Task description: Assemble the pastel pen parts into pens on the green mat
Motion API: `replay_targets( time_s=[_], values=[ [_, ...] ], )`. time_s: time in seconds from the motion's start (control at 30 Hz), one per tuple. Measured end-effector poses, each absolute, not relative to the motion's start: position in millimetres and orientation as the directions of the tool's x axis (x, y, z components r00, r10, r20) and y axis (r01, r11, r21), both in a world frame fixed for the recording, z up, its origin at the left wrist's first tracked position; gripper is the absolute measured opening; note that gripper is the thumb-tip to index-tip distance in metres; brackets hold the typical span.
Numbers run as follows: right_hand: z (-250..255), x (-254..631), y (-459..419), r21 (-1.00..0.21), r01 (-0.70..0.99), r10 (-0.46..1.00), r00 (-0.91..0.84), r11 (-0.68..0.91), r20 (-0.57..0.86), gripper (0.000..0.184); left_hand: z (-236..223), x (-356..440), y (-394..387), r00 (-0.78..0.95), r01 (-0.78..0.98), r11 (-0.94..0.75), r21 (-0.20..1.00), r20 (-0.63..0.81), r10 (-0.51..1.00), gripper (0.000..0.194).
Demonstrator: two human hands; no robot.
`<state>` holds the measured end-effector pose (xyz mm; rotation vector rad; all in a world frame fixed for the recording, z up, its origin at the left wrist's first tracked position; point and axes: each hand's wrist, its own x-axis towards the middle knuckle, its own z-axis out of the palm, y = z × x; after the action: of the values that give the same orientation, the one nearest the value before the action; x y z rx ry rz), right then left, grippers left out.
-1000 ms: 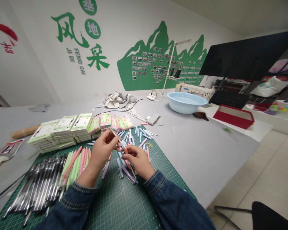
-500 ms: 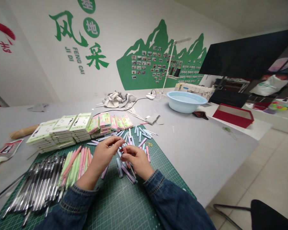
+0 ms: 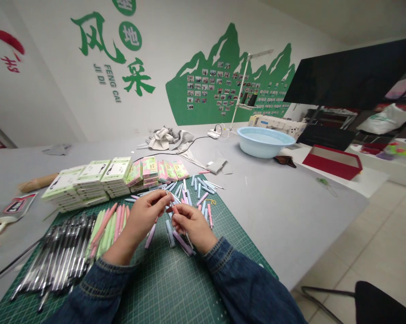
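Observation:
Above the green cutting mat [image 3: 162, 283], my left hand [image 3: 149, 209] pinches a thin pale pen refill [image 3: 168, 193], mostly hidden by the fingers. Close against it, my right hand [image 3: 192, 225] is closed on a coral pen barrel [image 3: 175, 209]. The refill's end meets the barrel or lies just beside it; the fingers hide which. Below and behind my hands lie scattered blue, purple and pink pen parts, among them a purple piece [image 3: 183, 244] and a blue piece [image 3: 169, 233].
Clear black-gripped pens [image 3: 59, 256] lie in rows at left, beside green and pink pens [image 3: 107, 225]. Stacked white-green boxes [image 3: 91, 175] and small pink-green boxes [image 3: 155, 170] stand behind. Farther back are crumpled cloth [image 3: 165, 138], a blue basin [image 3: 265, 144] and a red box [image 3: 333, 163].
My left hand has moved down and right toward my right hand, and less of the refill shows. My right hand stays nearly in place with the coral barrel.

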<state>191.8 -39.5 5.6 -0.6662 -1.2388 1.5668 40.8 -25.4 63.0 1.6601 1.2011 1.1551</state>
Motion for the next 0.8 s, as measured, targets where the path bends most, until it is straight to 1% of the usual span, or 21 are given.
replay_targets(
  time_s=[0.07, 0.17, 0.27, 0.3, 0.33, 0.37, 0.4, 0.43, 0.47, 0.5, 0.53, 0.57, 0.6, 0.67, 0.73, 0.8],
  values=[
    [4, 190, -40, -0.922, -0.387, 0.925, -0.352, -0.007, 0.141, 0.019, 60, 43, -25, 0.141, 0.206, -0.240, 0.949, 0.214, 0.967, 0.024],
    [5, 190, -41, -0.914, -0.404, 0.914, -0.378, -0.021, 0.146, 0.020, 57, 46, -26, 0.089, 0.146, -0.212, 0.966, 0.201, 0.976, 0.025],
    [9, 191, -41, -0.909, -0.416, 0.911, -0.373, 0.005, 0.176, 0.019, 56, 43, -23, 0.114, 0.124, -0.206, 0.971, 0.193, 0.975, 0.033],
    [11, 192, -41, -0.908, -0.418, 0.914, -0.360, 0.018, 0.184, 0.019, 55, 40, -21, 0.103, 0.137, -0.207, 0.969, 0.194, 0.976, 0.037],
    [12, 192, -41, -0.908, -0.418, 0.919, -0.346, 0.030, 0.189, 0.020, 52, 36, -17, 0.071, 0.194, -0.214, 0.958, 0.203, 0.976, 0.039],
    [13, 193, -41, -0.909, -0.415, 0.923, -0.333, 0.039, 0.191, 0.020, 48, 32, -13, 0.027, 0.301, -0.218, 0.928, 0.221, 0.975, 0.038],
    [14, 194, -41, -0.911, -0.410, 0.927, -0.323, 0.046, 0.192, 0.020, 43, 29, -8, -0.018, 0.451, -0.207, 0.868, 0.241, 0.970, 0.034],
    [14, 194, -41, -0.913, -0.405, 0.929, -0.317, 0.051, 0.192, 0.020, 37, 25, -4, -0.027, 0.628, -0.183, 0.756, 0.256, 0.966, 0.027],
    [14, 194, -40, -0.914, -0.403, 0.931, -0.310, 0.055, 0.192, 0.020, 30, 23, 0, -0.014, 0.779, -0.143, 0.611, 0.245, 0.970, 0.022],
    [14, 194, -40, -0.915, -0.400, 0.933, -0.306, 0.055, 0.190, 0.021, 23, 21, 2, -0.007, 0.875, -0.098, 0.474, 0.216, 0.976, 0.019],
    [13, 194, -40, -0.916, -0.398, 0.934, -0.304, 0.055, 0.188, 0.021, 16, 21, 4, 0.003, 0.931, -0.074, 0.358, 0.196, 0.981, 0.018],
    [12, 194, -40, -0.917, -0.396, 0.936, -0.300, 0.056, 0.186, 0.021, 10, 21, 4, 0.008, 0.961, -0.059, 0.270, 0.184, 0.983, 0.018],
    [12, 194, -39, -0.918, -0.392, 0.937, -0.295, 0.059, 0.186, 0.021, 5, 22, 4, 0.012, 0.976, -0.052, 0.211, 0.183, 0.983, 0.019],
    [11, 194, -39, -0.920, -0.387, 0.941, -0.281, 0.069, 0.189, 0.022, -3, 26, 1, 0.025, 0.988, -0.055, 0.146, 0.199, 0.980, 0.022],
    [10, 194, -38, -0.922, -0.380, 0.943, -0.273, 0.076, 0.190, 0.023, -7, 28, -2, 0.019, 0.991, -0.046, 0.128, 0.205, 0.979, 0.026],
    [9, 194, -38, -0.925, -0.373, 0.944, -0.274, 0.072, 0.184, 0.023, -9, 30, -3, -0.007, 0.990, -0.022, 0.141, 0.198, 0.980, 0.028]
  ],
)
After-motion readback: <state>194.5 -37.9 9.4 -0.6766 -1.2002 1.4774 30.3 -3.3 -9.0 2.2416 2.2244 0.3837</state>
